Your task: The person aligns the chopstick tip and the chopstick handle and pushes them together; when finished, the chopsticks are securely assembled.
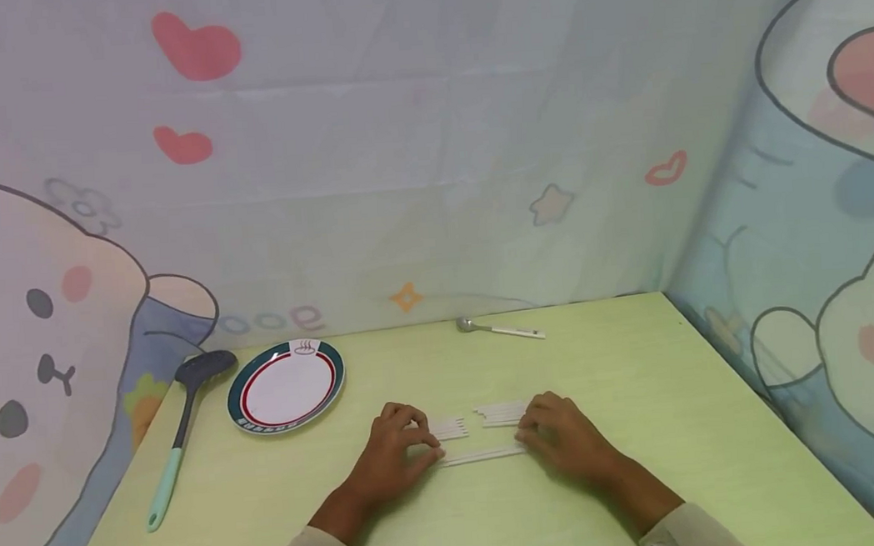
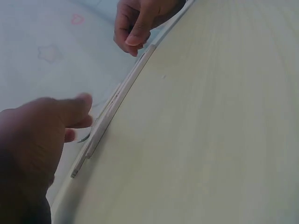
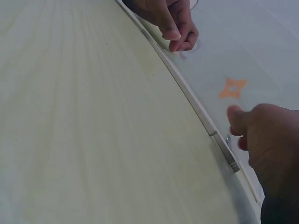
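Note:
Thin white sticks lie crosswise on the table between the hands. Just behind them, several more white sticks form a left bundle and a right bundle, each partly hidden by a hand. My left hand is at the left end of the front sticks, fingers loosely bent, with a gap between thumb and fingers in the left wrist view. At the other end is my right hand, thumb and fingers bent beside the sticks. Whether either hand touches them I cannot tell.
A plate with a green and red rim stands at the back left. Beside it lies a dark ladle-like utensil with a mint handle. A small spoon with a white handle lies near the printed cloth behind the table.

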`<action>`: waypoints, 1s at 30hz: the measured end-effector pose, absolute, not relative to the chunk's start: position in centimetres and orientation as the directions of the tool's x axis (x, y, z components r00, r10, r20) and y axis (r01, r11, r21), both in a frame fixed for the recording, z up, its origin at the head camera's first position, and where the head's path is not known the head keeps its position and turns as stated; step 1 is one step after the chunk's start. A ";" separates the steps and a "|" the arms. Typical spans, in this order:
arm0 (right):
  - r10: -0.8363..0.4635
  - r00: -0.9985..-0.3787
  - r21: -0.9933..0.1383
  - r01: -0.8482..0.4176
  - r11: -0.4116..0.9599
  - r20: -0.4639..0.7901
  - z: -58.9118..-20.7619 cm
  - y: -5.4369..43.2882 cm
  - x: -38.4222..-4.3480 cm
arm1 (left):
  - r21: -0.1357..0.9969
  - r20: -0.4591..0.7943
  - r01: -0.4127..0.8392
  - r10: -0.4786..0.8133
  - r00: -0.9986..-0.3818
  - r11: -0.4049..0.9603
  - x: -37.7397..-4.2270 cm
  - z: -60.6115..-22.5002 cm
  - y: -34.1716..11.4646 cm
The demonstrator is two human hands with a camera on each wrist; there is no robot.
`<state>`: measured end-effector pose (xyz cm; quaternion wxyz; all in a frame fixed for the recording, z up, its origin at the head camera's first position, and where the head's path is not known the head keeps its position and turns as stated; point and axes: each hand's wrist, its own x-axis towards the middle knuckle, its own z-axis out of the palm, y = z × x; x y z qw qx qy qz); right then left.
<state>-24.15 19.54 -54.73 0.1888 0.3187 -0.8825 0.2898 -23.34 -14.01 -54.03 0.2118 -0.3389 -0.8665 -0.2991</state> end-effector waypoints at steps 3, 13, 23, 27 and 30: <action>-0.400 -0.717 -0.373 -0.660 0.652 0.571 -55.0 19.2 -24.7 | 0.367 0.604 0.700 0.415 -0.680 0.613 -23.8 -54.2 -14.0; -0.392 -0.705 -0.397 -0.677 0.620 0.590 -55.6 18.7 -25.8 | 0.394 0.586 0.674 0.394 -0.708 0.625 -24.7 -54.2 -14.0; -0.386 -0.746 -0.415 -0.637 0.649 0.542 -55.1 18.4 -25.3 | 0.411 0.544 0.654 0.405 -0.735 0.634 -24.8 -54.1 -14.2; -0.377 -0.757 -0.425 -0.625 0.654 0.533 -55.0 18.4 -25.2 | 0.424 0.524 0.640 0.402 -0.751 0.641 -24.8 -54.3 -14.2; -0.373 -0.763 -0.431 -0.619 0.656 0.528 -55.1 18.3 -25.1 | 0.442 0.505 0.627 0.400 -0.765 0.642 -24.7 -54.3 -14.2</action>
